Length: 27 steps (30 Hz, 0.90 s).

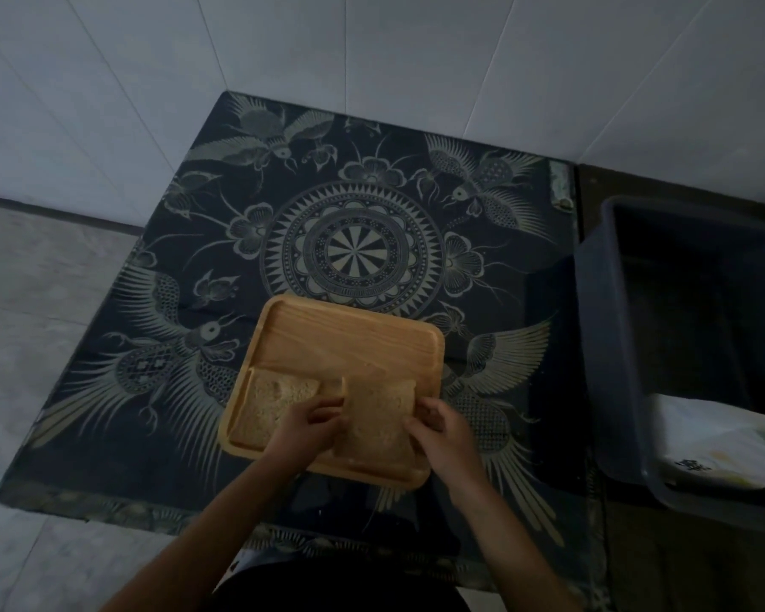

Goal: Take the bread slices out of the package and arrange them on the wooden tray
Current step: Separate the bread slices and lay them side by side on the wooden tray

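**Clerk:** Listing from the fingers outward. Left hand [312,424]: fingers [323,415] curled against the left edge of the second bread slice [378,424]. Right hand [440,428]: fingers pinched on its right edge. Both are clamped on that one slice, which sits at the tray's near right corner; whether it lies fully flat I cannot tell.

**Checker:** And the rest of the stock?

**Clerk:** First bread slice [268,406], flat in the near left corner of the wooden tray [350,335], just beside the held one. Package: possibly the pale bag [720,448] in the dark bin [681,346] past the counter's right edge; too dim to confirm.

**Checker:** Risks?

**Clerk:** Soft crumb. Squeezing from both sides could buckle or tear it. The left hand overlaps the first slice, so pulling away carelessly may drag it. Dropping the slice onto the tray's raised near rim would leave it tilted.

**Checker:** Room?

**Clerk:** Far half of the tray bare, space for more slices. Patterned cloth [354,249] open toward the counter's far edge. Tray close to the near edge; a downward press there could tip it.
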{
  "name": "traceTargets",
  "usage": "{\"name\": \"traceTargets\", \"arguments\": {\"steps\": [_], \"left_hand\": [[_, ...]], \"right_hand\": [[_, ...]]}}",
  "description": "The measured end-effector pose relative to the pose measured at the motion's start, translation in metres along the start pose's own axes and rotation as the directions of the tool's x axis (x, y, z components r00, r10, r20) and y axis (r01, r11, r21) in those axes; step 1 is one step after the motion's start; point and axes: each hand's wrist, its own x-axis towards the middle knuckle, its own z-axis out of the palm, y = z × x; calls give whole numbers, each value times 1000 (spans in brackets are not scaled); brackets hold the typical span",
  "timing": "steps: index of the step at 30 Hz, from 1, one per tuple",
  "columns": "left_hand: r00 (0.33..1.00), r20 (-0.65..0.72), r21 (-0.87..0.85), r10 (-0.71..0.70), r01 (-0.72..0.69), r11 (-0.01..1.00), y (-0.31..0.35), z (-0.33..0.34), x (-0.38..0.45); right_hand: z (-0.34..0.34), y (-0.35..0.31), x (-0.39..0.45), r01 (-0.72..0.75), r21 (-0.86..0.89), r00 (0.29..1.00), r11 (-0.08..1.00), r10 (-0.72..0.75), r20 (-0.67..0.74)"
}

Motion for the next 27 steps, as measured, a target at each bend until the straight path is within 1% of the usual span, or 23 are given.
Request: {"name": "traceTargets", "arguments": {"steps": [2, 6, 12, 15, 21, 23, 27], "left_hand": [[1000, 14, 6, 21, -21, 1000, 8, -11, 2], [997, 13, 92, 70, -71, 993, 25, -35, 10], [992, -28, 117, 125, -121, 986, 50, -69, 32], [984, -68, 225, 167, -148, 963, 61, -87, 47], [968, -139, 446, 210, -128, 886, 71, -114, 78], [965, -140, 490, 222, -127, 863, 73, -121, 87], [961, -140, 523, 238, -132, 842, 74, -131, 99]], "right_hand": [[5, -8, 3, 3, 14, 1000, 1000, -3, 9], [21, -24, 12, 24, 41, 999, 999, -25, 24], [49, -54, 32, 93, 3, 996, 996, -93, 18], [65, -68, 46, 83, -23, 996, 996, -82, 17], [102, -83, 74, 51, -66, 999, 997, -51, -2], [113, -83, 83, 30, -75, 999, 997, -32, -17], [127, -84, 96, 15, -112, 999, 994, -21, -46]]}}
